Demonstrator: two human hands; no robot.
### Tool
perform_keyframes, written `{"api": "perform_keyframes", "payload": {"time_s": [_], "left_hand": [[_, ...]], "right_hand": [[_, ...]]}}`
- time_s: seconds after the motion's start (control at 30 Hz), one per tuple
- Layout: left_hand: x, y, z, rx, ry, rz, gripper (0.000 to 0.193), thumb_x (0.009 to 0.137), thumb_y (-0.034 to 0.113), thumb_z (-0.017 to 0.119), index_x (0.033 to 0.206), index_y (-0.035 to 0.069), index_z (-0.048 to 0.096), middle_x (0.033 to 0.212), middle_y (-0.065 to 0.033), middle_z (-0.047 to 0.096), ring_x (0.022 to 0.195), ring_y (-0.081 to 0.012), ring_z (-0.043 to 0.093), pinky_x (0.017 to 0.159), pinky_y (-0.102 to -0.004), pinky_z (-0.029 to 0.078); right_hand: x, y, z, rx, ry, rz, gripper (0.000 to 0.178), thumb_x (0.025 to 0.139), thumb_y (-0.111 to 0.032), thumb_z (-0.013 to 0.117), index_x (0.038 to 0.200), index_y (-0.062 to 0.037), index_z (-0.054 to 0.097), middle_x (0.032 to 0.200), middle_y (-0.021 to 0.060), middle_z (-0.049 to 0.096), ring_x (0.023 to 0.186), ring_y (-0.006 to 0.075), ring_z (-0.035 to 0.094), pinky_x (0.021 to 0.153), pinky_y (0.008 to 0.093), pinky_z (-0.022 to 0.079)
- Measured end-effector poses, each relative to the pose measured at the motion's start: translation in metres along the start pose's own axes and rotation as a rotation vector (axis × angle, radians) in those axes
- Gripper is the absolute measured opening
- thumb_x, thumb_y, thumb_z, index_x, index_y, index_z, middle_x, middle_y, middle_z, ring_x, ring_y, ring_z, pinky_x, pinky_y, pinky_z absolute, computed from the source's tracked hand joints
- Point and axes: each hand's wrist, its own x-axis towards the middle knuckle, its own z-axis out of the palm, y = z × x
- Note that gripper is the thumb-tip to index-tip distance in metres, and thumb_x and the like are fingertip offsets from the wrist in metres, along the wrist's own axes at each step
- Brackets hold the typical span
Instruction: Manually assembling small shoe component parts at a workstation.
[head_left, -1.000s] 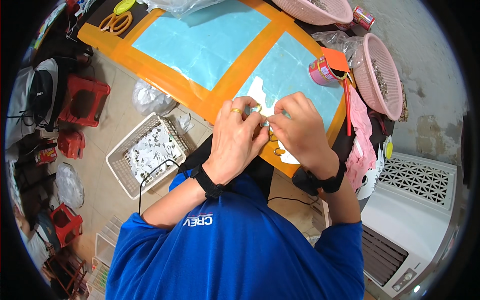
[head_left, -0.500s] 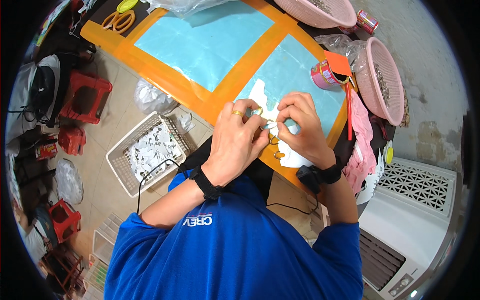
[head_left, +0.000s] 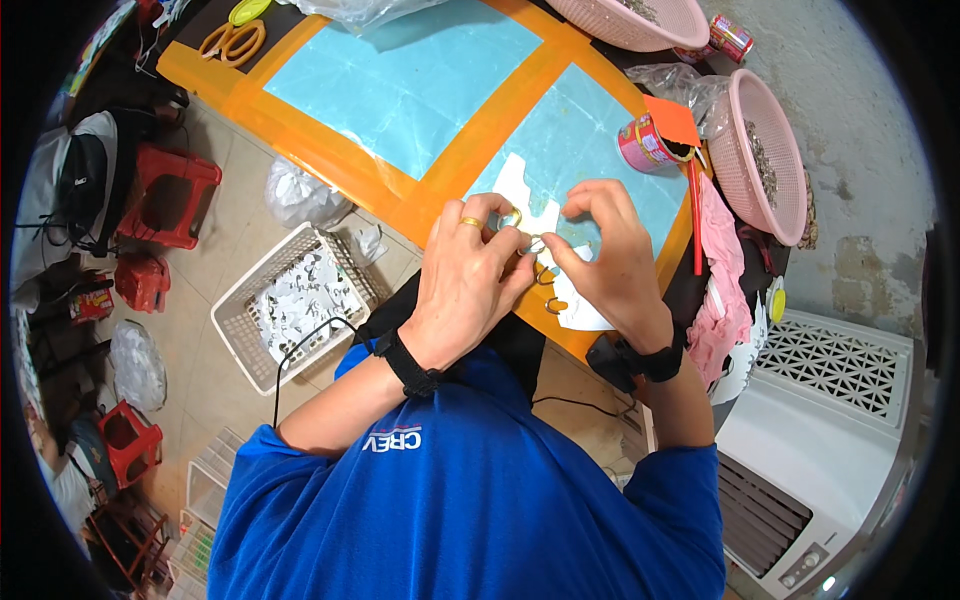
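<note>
While both hands work close together over the near edge, the scene reads so:

desk (head_left: 480, 130): orange-edged top with pale blue panels; it carries everything within arm's reach, so the hands need not stretch.
crate (head_left: 290, 300): white, on the floor just left of the person, holding white scraps; it sits low beside the desk edge, likely to catch offcuts.
baskets (head_left: 765, 150): pink, at the far right of the desk, well apart from the hands, kept out of the working patch.
sheet (head_left: 520, 185): white cut-out lying flat on the blue panel under and beyond the hands; it seems to serve as a backing for the small parts.
left hand (head_left: 465, 285): palm down, wrist bent in from the lower left, black band at the wrist, gold band on one finger.
right hand (head_left: 610, 265): arched over from the right, knuckles up, black watch at the wrist.
tin (head_left: 640, 145): small red one just beyond the right hand.
ring (head_left: 535, 245): small metal loop between the two hands, above the sheet; both sets of fingers close narrowly on it, pinching from either side to steady it.
</note>
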Motion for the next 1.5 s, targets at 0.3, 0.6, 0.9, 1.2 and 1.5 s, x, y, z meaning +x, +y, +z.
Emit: {"api": "perform_keyframes", "payload": {"time_s": [0.3, 0.6, 0.9, 1.2, 1.5], "left_hand": [[0.000, -0.002, 0.002, 0.013, 0.026, 0.027, 0.018, 0.082, 0.011, 0.087, 0.096, 0.005, 0.078, 0.128, -0.0095, 0.062, 0.100, -0.0277, 0.061, 0.089, -0.0431, 0.053], [0.000, 0.000, 0.000, 0.017, -0.006, -0.014, 0.017, 0.083, 0.012, 0.086, 0.096, 0.005, 0.077, 0.129, -0.0108, 0.063, 0.107, -0.0305, 0.062, 0.092, -0.0440, 0.054], [0.004, 0.003, -0.004, 0.007, -0.047, -0.064, 0.018, 0.083, 0.011, 0.085, 0.098, 0.004, 0.077, 0.128, -0.0106, 0.064, 0.108, -0.0307, 0.062, 0.092, -0.0439, 0.054], [0.000, 0.004, 0.002, -0.045, 0.000, -0.100, 0.022, 0.082, 0.006, 0.087, 0.100, 0.002, 0.076, 0.137, -0.0131, 0.060, 0.106, -0.0307, 0.062, 0.091, -0.0434, 0.055], [0.001, 0.003, 0.001, -0.045, 0.004, -0.125, 0.041, 0.080, 0.006, 0.092, 0.101, 0.003, 0.057, 0.129, -0.0167, 0.054, 0.103, -0.0334, 0.062, 0.085, -0.0432, 0.055]], "right_hand": [[0.005, 0.002, -0.003, -0.191, -0.159, -0.237, 0.015, 0.082, -0.006, 0.080, 0.095, -0.0077, 0.074, 0.109, 0.0082, 0.067, 0.105, 0.0290, 0.065, 0.088, 0.0421, 0.051], [0.014, 0.003, -0.002, -0.031, -0.187, -0.141, 0.010, 0.083, -0.002, 0.077, 0.088, -0.0039, 0.069, 0.110, 0.0115, 0.067, 0.110, 0.0334, 0.060, 0.096, 0.0428, 0.050], [0.014, 0.007, 0.007, 0.119, -0.188, 0.022, 0.009, 0.085, -0.003, 0.076, 0.087, -0.0045, 0.067, 0.110, 0.0112, 0.067, 0.113, 0.0334, 0.057, 0.101, 0.0441, 0.046], [0.018, 0.015, 0.007, -0.018, -0.184, -0.058, 0.007, 0.085, -0.007, 0.080, 0.086, -0.0063, 0.072, 0.104, 0.0096, 0.067, 0.108, 0.0334, 0.058, 0.096, 0.0449, 0.046], [0.025, 0.015, 0.006, -0.038, -0.192, -0.086, 0.010, 0.083, -0.009, 0.081, 0.081, -0.0078, 0.072, 0.097, 0.0074, 0.068, 0.103, 0.0339, 0.060, 0.094, 0.0458, 0.047]]}}
